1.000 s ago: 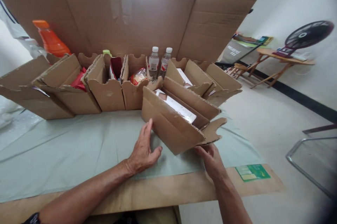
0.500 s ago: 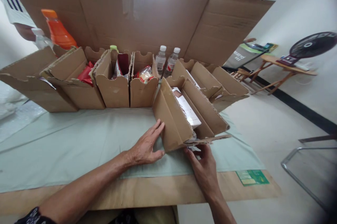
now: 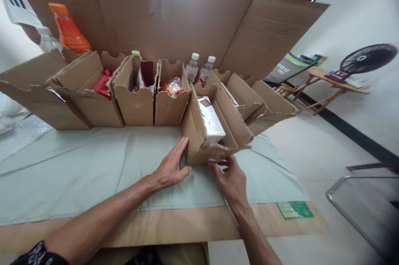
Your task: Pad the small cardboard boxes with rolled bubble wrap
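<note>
A cardboard bin (image 3: 195, 153) with an open top sits at the right front of the row, turned at an angle. Inside it lies a white printed box (image 3: 213, 123). My left hand (image 3: 170, 167) rests against the bin's left side near its front corner, fingers stretched and thumb apart. At the bin's front wall, my right hand (image 3: 230, 177) has its fingers bent and gripping low under the front edge; the fingertips are partly hidden by the wall.
More cardboard bins (image 3: 134, 107) line the cloth-covered table, holding red packets (image 3: 102, 84) and a wrapped snack (image 3: 173, 87). Behind stand small clear bottles (image 3: 191, 67), an orange bottle (image 3: 70, 28) and a tall cardboard panel (image 3: 187, 15). A green card (image 3: 294, 210) lies at the table edge.
The bin has shifted back and slightly left, with its front end swung leftward. Both hands moved along with it, and the white box shows more of its top.
</note>
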Demonstrator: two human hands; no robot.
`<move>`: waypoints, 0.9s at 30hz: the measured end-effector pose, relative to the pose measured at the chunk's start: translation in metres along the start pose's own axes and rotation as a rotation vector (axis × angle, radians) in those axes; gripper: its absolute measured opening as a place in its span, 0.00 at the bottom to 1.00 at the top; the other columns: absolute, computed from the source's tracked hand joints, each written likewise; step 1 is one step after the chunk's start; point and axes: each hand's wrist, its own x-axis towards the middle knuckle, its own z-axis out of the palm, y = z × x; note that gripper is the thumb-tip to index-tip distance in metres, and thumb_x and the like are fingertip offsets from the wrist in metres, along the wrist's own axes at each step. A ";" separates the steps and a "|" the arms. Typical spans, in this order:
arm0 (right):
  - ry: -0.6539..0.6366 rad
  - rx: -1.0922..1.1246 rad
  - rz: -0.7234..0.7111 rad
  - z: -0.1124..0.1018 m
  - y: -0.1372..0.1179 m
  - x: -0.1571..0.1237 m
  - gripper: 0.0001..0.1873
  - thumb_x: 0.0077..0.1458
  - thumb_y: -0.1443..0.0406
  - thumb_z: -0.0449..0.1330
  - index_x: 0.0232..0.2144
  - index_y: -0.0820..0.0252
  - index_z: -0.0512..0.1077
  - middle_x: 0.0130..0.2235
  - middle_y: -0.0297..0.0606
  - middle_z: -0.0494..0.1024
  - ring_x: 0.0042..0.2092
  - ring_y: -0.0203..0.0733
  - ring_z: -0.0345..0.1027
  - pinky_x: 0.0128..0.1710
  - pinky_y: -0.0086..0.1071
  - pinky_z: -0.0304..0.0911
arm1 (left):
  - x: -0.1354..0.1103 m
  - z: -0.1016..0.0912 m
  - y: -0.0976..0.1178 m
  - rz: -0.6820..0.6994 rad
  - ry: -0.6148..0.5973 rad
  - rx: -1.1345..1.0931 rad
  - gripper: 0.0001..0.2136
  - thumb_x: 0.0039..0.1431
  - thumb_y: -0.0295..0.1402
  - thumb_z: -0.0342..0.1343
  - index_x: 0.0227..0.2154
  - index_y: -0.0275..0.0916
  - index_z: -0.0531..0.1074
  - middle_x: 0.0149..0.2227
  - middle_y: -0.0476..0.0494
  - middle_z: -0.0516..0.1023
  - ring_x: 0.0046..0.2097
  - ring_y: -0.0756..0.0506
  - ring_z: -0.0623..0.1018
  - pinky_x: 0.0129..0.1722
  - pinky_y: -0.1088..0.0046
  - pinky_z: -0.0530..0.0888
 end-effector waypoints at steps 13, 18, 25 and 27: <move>-0.044 -0.158 -0.335 0.028 -0.018 0.062 0.17 0.66 0.56 0.53 0.48 0.58 0.74 0.41 0.45 0.84 0.40 0.49 0.78 0.44 0.41 0.69 | -0.009 0.005 0.011 -0.042 0.050 0.066 0.38 0.56 0.28 0.56 0.71 0.38 0.55 0.71 0.32 0.63 0.71 0.34 0.64 0.70 0.46 0.64; -0.130 -0.086 -0.495 0.046 -0.018 0.067 0.25 0.60 0.62 0.56 0.59 0.57 0.70 0.61 0.47 0.76 0.61 0.53 0.70 0.59 0.47 0.68 | -0.008 0.005 0.013 -0.066 0.071 0.068 0.37 0.56 0.28 0.55 0.70 0.38 0.56 0.70 0.34 0.63 0.71 0.36 0.65 0.69 0.48 0.66; -0.115 -0.023 -0.439 0.046 -0.013 0.070 0.23 0.60 0.62 0.54 0.56 0.60 0.73 0.54 0.49 0.80 0.43 0.47 0.79 0.48 0.43 0.75 | -0.007 0.007 0.010 -0.037 0.053 0.123 0.34 0.56 0.27 0.55 0.68 0.35 0.61 0.70 0.31 0.64 0.71 0.35 0.64 0.70 0.48 0.65; -0.078 -0.045 -0.410 0.046 -0.016 0.071 0.21 0.61 0.62 0.53 0.52 0.61 0.76 0.50 0.49 0.82 0.42 0.47 0.79 0.47 0.42 0.74 | -0.008 0.007 0.010 -0.045 0.047 0.132 0.33 0.56 0.27 0.55 0.66 0.36 0.63 0.70 0.31 0.64 0.71 0.35 0.65 0.68 0.48 0.67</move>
